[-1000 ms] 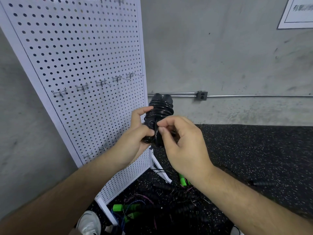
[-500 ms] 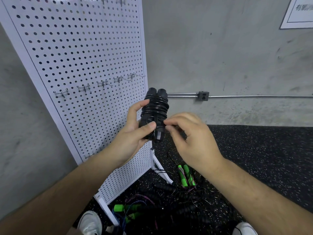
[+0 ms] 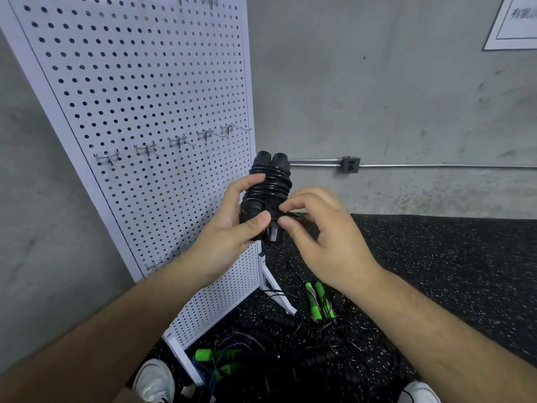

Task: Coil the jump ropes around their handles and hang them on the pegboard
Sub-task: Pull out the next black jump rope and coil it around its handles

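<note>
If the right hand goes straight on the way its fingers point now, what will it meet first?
The black jump rope, coiled round its handles: the right hand points left and pinches at the coil. Next in line would probably be the thumb of the left hand, though depth is unclear.

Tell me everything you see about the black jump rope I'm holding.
The black jump rope: two dark handles side by side, roughly upright, glossy cord wound round them in many turns. The left hand grips its lower half, thumb across the front; the right hand pinches cord near the bottom. It is held beside the right edge of the pegboard.
</note>
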{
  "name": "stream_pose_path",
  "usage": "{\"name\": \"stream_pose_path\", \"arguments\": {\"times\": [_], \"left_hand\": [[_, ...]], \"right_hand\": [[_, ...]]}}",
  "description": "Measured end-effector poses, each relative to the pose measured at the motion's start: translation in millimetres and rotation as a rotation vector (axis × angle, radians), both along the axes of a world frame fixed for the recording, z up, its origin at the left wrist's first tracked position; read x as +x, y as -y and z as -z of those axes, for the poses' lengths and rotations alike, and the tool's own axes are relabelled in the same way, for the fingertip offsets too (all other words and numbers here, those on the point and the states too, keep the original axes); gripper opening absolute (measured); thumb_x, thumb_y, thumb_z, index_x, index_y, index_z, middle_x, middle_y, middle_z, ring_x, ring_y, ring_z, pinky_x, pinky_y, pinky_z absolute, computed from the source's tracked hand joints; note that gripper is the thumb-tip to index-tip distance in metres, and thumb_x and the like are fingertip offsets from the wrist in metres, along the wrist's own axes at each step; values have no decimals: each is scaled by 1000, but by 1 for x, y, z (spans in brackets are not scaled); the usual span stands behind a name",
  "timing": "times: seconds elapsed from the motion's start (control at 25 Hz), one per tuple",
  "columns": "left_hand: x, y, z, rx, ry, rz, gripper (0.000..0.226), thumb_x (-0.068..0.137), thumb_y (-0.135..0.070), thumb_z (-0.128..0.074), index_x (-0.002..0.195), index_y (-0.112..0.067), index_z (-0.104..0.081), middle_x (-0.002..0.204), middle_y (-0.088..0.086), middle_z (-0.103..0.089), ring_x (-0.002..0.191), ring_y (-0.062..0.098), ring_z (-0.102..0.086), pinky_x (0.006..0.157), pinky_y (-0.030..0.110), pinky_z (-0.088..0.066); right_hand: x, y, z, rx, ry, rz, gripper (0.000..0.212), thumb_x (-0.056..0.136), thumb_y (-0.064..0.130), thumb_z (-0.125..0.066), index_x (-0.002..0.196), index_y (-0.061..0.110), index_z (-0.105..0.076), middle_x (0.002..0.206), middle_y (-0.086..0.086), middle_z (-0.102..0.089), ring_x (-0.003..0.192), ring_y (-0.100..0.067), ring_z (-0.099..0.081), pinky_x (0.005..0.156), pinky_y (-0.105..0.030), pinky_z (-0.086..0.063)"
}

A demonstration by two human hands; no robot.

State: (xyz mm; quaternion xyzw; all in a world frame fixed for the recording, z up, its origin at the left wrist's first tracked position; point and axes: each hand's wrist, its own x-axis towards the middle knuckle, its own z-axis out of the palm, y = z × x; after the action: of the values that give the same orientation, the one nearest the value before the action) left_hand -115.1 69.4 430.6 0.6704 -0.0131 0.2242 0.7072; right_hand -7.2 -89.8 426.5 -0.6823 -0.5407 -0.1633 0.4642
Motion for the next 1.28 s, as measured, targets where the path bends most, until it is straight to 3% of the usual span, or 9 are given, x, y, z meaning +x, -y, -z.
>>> {"name": "stream_pose_path", "arguments": {"times": [0.2,0.44,0.64,0.76,0.88,0.96,1.08,1.16,1.28], "left_hand": [[-3,-5,-4,-36,21,-7,56,93,-8,-63,141,-27,-43,111,0,-73,110,20,-67,92,33,-55],[-3,-4,2,-79,10,3,61,84,-4,-65,137,-29,-49,121,18,-67,114,25,-66,101,39,-53],[0,-3,2,-160,37,19,71,77,8,-69,139,-24,-52,132,24,-62,119,27,-63,104,37,-51],[-1,-6,1,-177,34,1,77,75,9,-70,143,-24,-52,133,17,-65,123,25,-62,101,33,-52],[-3,-7,3,91,-56,-46,74,78,0,-77,142,-30,-54,134,6,-65,127,22,-61,107,39,-48],[-2,-4,7,256,-144,-48,74,82,-3,-79,144,-33,-49,130,-4,-65,125,15,-61,108,40,-48],[0,4,13,323,-271,-21,74,84,-5,-79,142,-34,-45,119,-10,-67,116,7,-64,98,24,-52],[2,6,18,396,-349,-9,60,83,-8,-81,131,-29,-51,114,-4,-68,112,5,-64,94,19,-51],[6,11,29,529,-469,20,44,87,-13,-78,117,-29,-52,103,-9,-66,92,-15,-61,82,5,-44]], "right_hand": [[8,4,3,-21,60,22,16,97,13,-63,114,12,-66,111,9,-60,108,-10,-57,92,-33,-50],[0,-4,4,53,280,54,10,92,6,-68,101,5,-74,96,-2,-68,86,-18,-65,74,-34,-55],[-9,-14,6,64,174,73,12,92,5,-68,100,8,-77,90,2,-64,79,-12,-62,68,-30,-52],[-11,-14,0,59,27,38,13,92,8,-69,102,12,-77,93,6,-64,82,-7,-62,72,-29,-53],[-8,-10,-14,59,-37,13,21,93,16,-69,113,18,-73,103,8,-59,89,-8,-61,77,-22,-52],[-3,-12,-18,-34,21,-23,25,93,22,-70,117,25,-73,109,9,-56,101,-9,-56,86,-26,-50],[0,-19,-13,-151,185,9,18,91,29,-68,106,24,-76,102,10,-62,100,-18,-52,85,-39,-49],[-1,-21,-11,-174,245,47,15,89,29,-65,95,25,-78,92,11,-66,92,-17,-56,79,-36,-49],[-2,-21,-9,-267,188,125,19,87,36,-60,90,30,-78,90,11,-69,85,-14,-64,72,-36,-53]]}}
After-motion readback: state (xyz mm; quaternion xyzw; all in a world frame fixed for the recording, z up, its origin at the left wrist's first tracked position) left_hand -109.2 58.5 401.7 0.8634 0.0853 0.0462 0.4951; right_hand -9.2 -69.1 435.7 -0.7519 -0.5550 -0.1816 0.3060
